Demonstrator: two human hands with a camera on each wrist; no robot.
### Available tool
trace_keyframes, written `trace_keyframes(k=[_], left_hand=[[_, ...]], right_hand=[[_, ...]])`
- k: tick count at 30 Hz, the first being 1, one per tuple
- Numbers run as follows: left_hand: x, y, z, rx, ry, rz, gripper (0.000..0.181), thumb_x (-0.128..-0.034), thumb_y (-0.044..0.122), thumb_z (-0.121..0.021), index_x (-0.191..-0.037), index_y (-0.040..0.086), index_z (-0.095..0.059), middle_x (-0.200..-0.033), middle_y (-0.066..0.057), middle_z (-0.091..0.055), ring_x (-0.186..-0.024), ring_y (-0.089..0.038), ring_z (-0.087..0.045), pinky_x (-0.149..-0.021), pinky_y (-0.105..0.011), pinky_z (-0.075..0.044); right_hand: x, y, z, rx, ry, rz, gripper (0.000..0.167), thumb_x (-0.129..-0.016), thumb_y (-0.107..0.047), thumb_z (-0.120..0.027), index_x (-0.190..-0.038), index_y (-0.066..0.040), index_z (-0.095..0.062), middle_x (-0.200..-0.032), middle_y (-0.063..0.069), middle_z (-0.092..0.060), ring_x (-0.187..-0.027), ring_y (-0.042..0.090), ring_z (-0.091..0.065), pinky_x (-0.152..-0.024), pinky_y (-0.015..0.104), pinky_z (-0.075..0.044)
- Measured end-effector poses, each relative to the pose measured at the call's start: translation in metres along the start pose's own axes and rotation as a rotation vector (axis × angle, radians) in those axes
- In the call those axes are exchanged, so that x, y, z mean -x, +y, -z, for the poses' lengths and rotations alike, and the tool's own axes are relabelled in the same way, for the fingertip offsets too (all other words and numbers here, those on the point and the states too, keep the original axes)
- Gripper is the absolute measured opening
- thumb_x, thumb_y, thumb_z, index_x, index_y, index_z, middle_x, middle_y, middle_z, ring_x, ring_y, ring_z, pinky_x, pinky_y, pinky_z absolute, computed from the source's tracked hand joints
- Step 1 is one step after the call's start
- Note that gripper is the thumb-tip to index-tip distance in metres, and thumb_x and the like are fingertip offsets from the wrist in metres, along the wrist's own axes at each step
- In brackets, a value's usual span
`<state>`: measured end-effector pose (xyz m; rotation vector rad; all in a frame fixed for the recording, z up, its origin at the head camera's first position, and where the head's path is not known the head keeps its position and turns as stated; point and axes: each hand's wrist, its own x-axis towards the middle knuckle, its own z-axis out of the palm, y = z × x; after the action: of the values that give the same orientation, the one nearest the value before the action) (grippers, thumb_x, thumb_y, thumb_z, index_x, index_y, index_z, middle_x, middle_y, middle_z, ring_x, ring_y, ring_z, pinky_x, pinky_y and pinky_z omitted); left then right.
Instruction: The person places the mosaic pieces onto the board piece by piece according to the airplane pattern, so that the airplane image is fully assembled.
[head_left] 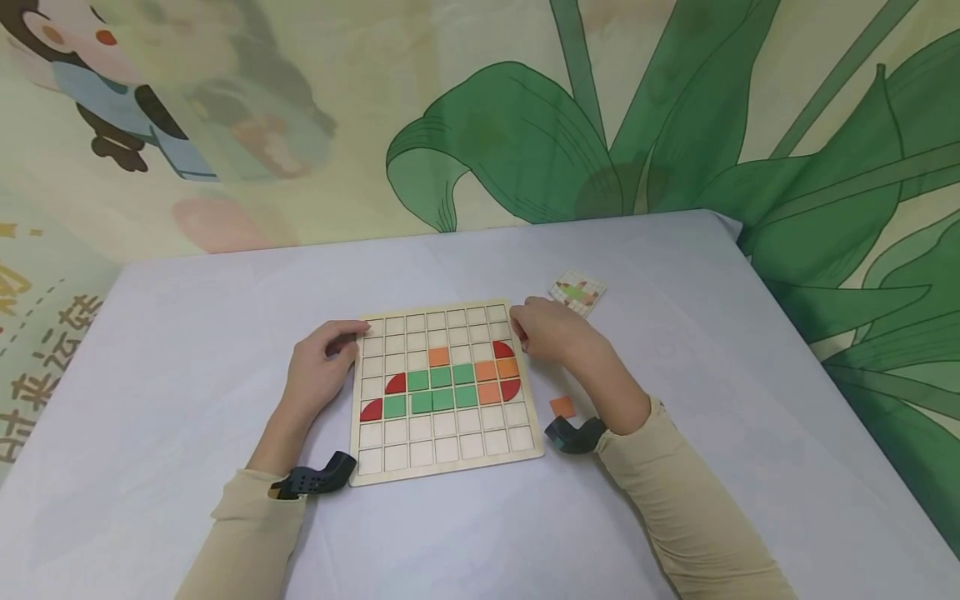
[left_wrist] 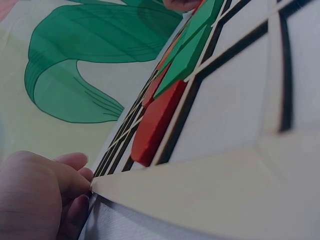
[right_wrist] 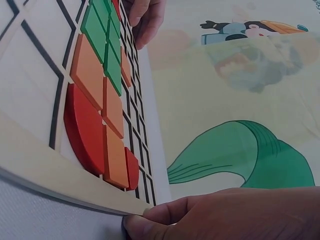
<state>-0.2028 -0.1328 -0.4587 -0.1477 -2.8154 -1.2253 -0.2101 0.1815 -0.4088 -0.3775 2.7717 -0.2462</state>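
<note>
On the table lies a wooden grid board (head_left: pixel 445 425) with flat tiles set in its squares. Green square tiles (head_left: pixel 442 399) form two rows, with orange square tiles (head_left: pixel 488 392) at their right. Red quarter-round tiles (head_left: pixel 372 410) sit at both ends, and a single orange tile (head_left: pixel 438 357) sits above the green rows. My left hand (head_left: pixel 318 362) grips the board's left edge near the far corner, thumb and fingertips at the rim. At the opposite edge my right hand (head_left: pixel 553 327) pinches the rim near its far corner; in the right wrist view its thumb (right_wrist: pixel 140 227) is under the edge.
A loose orange square tile (head_left: pixel 562 407) lies right of the board, beside the right wrist's black camera mount (head_left: pixel 576 435). Beyond the right hand is a small pattern card (head_left: pixel 578 291). A patterned cloth backdrop (head_left: pixel 337 200) rises behind the white-covered table (head_left: pixel 225 333).
</note>
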Motion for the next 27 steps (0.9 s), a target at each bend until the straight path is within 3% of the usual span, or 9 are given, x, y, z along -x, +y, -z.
trace_keyframes(k=[27], left_hand=[[0.0000, -0.0009, -0.0006, -0.005, 0.003, 0.005, 0.031, -0.0920, 0.007, -0.050, -0.119, 0.012, -0.064, -0.127, -0.010, -0.060, -0.116, -0.027, -0.055, -0.098, -0.043, -0.044]], right_hand=[[0.0004, -0.0016, -0.0026, 0.009, 0.016, -0.002, 0.009, -0.086, -0.007, -0.065, -0.091, -0.010, -0.058, -0.087, 0.005, -0.054, -0.077, 0.019, -0.049, -0.065, 0.028, -0.042]])
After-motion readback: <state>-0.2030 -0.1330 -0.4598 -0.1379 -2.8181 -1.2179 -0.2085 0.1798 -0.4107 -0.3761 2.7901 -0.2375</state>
